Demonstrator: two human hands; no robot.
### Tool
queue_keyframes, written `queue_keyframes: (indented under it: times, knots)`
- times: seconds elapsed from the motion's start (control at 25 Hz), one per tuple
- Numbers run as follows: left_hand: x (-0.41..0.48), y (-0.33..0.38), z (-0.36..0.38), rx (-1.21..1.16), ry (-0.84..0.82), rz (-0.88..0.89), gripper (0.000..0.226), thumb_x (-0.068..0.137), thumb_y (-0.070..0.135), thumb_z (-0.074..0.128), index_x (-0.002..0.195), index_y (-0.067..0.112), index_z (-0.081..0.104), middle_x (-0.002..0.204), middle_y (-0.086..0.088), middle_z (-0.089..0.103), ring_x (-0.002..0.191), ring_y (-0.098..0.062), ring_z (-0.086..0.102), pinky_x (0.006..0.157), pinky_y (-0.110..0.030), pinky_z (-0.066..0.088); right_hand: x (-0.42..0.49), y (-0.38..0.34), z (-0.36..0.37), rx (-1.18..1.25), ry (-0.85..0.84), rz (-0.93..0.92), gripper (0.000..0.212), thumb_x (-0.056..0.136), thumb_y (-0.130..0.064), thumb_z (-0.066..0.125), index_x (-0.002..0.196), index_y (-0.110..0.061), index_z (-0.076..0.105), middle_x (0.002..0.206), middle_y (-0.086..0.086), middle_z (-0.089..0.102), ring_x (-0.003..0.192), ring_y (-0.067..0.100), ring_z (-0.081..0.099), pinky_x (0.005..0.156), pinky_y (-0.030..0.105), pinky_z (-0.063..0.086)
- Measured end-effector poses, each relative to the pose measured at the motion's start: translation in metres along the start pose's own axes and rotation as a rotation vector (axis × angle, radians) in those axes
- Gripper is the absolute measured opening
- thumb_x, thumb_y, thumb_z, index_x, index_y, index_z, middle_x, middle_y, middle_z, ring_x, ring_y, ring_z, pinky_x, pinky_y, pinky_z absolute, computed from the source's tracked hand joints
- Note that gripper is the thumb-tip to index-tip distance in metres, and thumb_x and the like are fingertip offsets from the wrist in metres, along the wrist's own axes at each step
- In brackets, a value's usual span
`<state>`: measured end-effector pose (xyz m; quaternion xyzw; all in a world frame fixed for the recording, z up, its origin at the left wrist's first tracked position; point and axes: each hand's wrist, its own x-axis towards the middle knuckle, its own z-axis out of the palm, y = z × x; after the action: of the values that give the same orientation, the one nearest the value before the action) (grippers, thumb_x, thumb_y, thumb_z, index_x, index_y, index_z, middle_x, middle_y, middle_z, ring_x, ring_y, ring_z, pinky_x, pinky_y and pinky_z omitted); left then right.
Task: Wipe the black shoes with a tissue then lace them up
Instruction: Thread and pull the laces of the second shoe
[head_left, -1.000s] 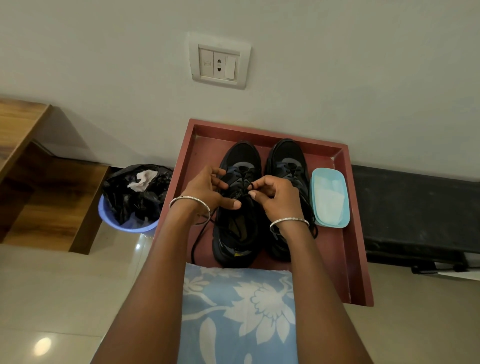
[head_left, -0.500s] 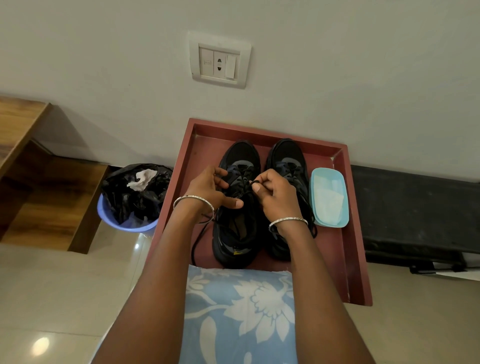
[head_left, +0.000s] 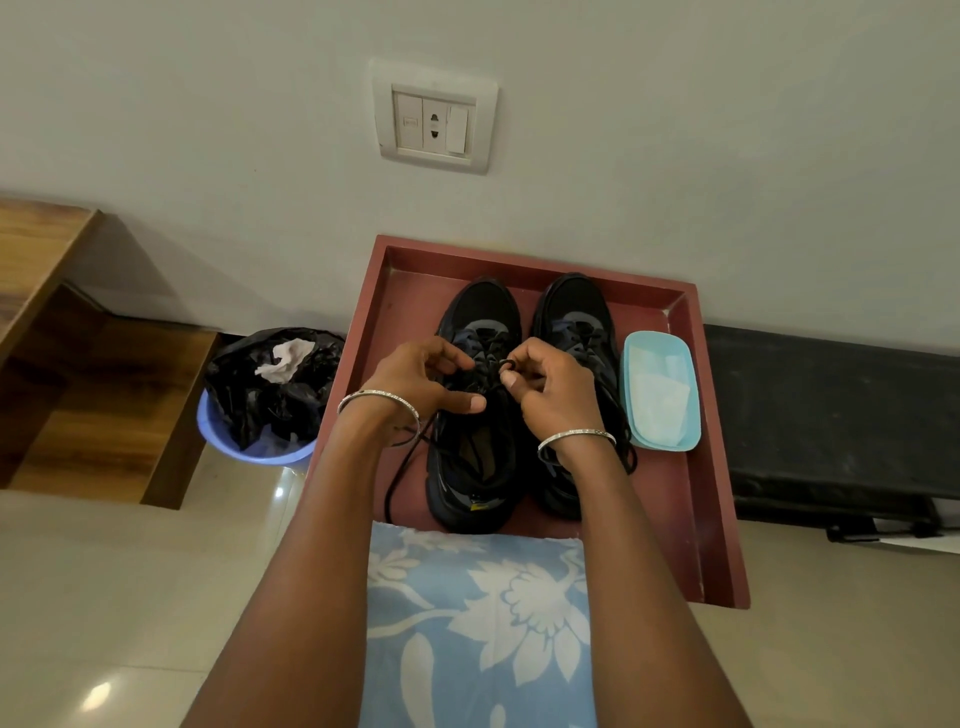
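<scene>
On the red tray (head_left: 714, 467) by the far wall, the left shoe (head_left: 480, 312) and right shoe (head_left: 576, 306) stand toes away, tongues toward me for lacing. My left hand (head_left: 415, 382) and right hand (head_left: 558, 397) curl their fingers, pinching the lace (head_left: 397, 470) above the left shoe's tongue. My knuckles hide the eyelets, so I cannot tell which row I am threading.

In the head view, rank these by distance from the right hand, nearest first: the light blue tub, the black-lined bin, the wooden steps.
From the right hand:
1. light blue tub, just right of it on the tray.
2. black-lined bin, left of the tray.
3. wooden steps, far left.
</scene>
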<state>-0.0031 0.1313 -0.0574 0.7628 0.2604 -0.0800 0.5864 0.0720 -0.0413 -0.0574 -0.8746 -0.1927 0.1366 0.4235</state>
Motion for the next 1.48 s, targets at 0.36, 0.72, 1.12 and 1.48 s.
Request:
queue_keyframes:
  times: [0.36, 0.72, 1.12, 1.48]
  knots:
    - [0.005, 0.006, 0.008, 0.374, 0.108, 0.221, 0.024, 0.084, 0.020, 0.077, 0.077, 0.040, 0.067, 0.091, 0.009, 0.064, 0.085, -0.005, 0.060, 0.079, -0.032, 0.053, 0.002, 0.001, 0.001, 0.087, 0.006, 0.104, 0.006, 0.086, -0.015, 0.076, 0.084, -0.017, 0.071, 0.078, -0.005, 0.074, 0.072, 0.005, 0.070, 0.069, 0.015, 0.051]
    - [-0.006, 0.006, 0.001, -0.087, -0.066, 0.245, 0.016, 0.101, 0.005, 0.051, 0.091, 0.018, 0.056, 0.077, 0.008, 0.057, 0.069, -0.004, 0.052, 0.062, -0.021, 0.045, 0.004, 0.003, 0.001, 0.072, -0.009, 0.101, 0.010, 0.084, -0.011, 0.077, 0.080, -0.017, 0.071, 0.073, -0.005, 0.072, 0.059, -0.004, 0.061, 0.060, 0.005, 0.040]
    - [-0.002, 0.000, -0.002, 0.171, 0.038, 0.181, 0.021, 0.087, 0.002, 0.071, 0.093, 0.022, 0.074, 0.087, 0.001, 0.072, 0.081, -0.013, 0.067, 0.081, -0.028, 0.056, 0.004, 0.003, 0.001, 0.086, -0.017, 0.111, 0.008, 0.084, -0.012, 0.077, 0.081, -0.017, 0.071, 0.075, -0.007, 0.072, 0.060, -0.005, 0.062, 0.061, 0.004, 0.041]
    - [0.006, 0.006, 0.016, 0.303, 0.246, 0.109, 0.009, 0.095, 0.020, 0.065, 0.087, 0.024, 0.063, 0.087, 0.001, 0.068, 0.086, -0.021, 0.066, 0.080, -0.040, 0.054, 0.003, -0.001, 0.004, 0.100, 0.002, 0.127, 0.007, 0.086, -0.010, 0.074, 0.083, -0.014, 0.070, 0.074, -0.006, 0.069, 0.065, 0.002, 0.062, 0.066, 0.016, 0.045]
